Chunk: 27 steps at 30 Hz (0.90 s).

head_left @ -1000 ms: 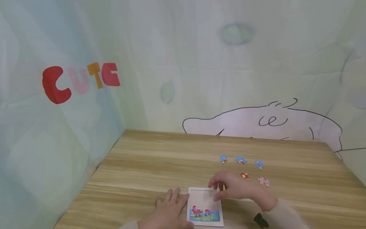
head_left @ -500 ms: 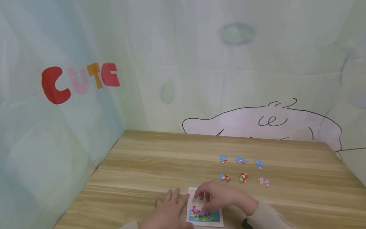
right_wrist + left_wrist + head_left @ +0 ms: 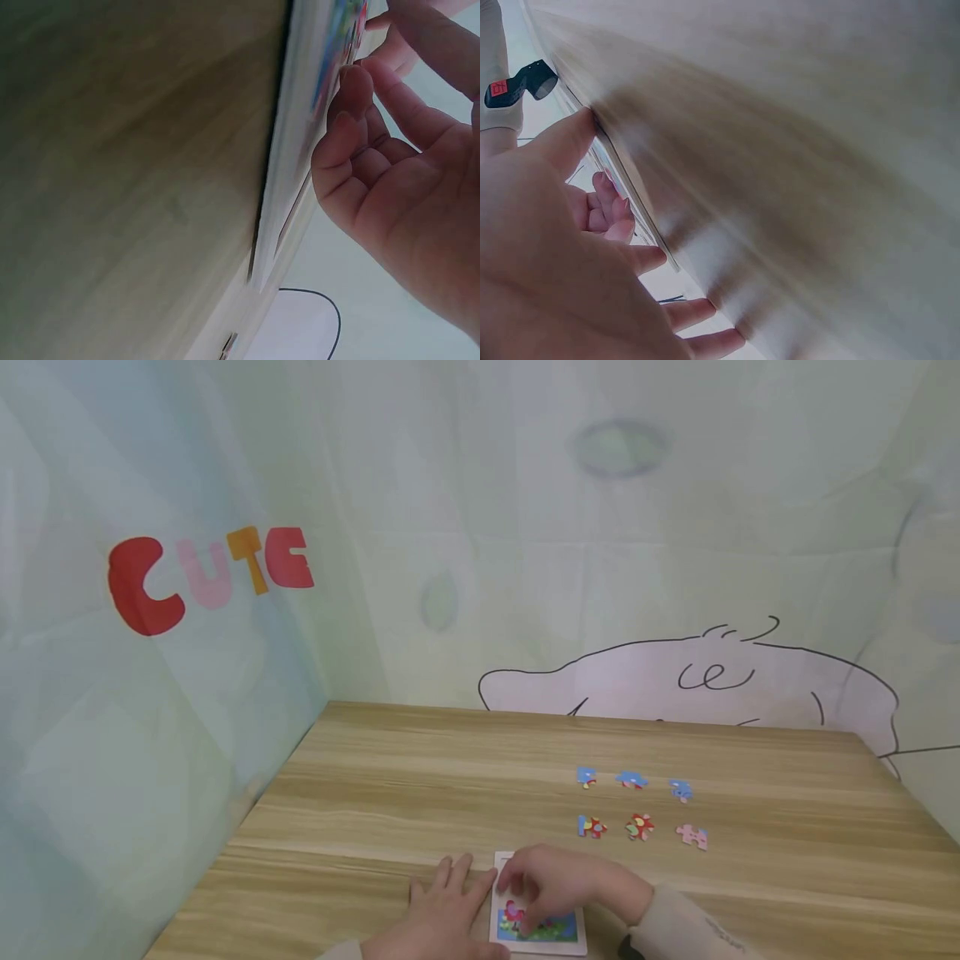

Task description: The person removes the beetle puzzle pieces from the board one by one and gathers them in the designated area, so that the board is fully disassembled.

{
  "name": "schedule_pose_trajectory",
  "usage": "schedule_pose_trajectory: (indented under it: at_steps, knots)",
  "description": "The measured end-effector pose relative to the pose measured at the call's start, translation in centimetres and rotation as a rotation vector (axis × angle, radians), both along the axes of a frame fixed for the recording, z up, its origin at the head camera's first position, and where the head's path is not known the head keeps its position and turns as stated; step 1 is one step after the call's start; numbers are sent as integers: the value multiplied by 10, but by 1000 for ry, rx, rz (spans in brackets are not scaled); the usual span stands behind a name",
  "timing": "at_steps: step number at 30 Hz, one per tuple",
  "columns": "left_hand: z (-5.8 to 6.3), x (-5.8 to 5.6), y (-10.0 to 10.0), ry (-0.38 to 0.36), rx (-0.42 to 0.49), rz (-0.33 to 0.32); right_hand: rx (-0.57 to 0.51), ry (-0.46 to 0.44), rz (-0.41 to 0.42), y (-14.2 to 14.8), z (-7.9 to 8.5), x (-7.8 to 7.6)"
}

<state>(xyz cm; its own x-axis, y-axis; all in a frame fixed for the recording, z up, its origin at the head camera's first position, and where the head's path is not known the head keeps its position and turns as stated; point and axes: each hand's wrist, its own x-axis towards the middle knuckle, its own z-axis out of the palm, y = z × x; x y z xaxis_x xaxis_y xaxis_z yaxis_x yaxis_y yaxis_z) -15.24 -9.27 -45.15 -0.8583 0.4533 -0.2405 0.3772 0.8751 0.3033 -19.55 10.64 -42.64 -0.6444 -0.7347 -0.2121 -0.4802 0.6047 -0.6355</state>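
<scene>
A small white puzzle tray lies at the front of the wooden table. Its lower part holds a joined strip of puzzle pieces showing blue, green and a pink-red figure. My left hand rests flat with fingers spread against the tray's left side; in the left wrist view its thumb and fingertips lie along the tray edge. Over the tray, my right hand has loosely bent fingers, thumb tip down at the strip. No loose piece shows between its fingers in the right wrist view. It hides part of the tray.
Beyond the tray, loose pieces lie in two rows: blue ones at the back, and nearer, two red-patterned pieces and a pink one. A printed cloth hangs behind the table.
My right hand has moved left and toward me, from the tray's upper right corner down onto the joined strip, uncovering the red-patterned pieces. My left hand has stayed put.
</scene>
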Motion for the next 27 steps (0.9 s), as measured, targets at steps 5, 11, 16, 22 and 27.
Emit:
schedule_pose_trajectory:
  at_steps: [5, 11, 16, 22, 27]
  knots:
    - [-1, 1, -2, 13, 16, -10, 32, -7, 18, -1, 0, -1]
    - [2, 1, 0, 8, 11, 5, 50, 24, 26, -4, -2, -1]
    - [2, 2, 0, 28, 20, -12, 54, 29, 36, -5, -4, -2]
    - [2, 2, -1, 32, 31, -24, 54, 23, 47, -6, -5, -3]
    - [2, 2, -1, 10, 36, -17, 57, 11, 49, -7, -6, -3]
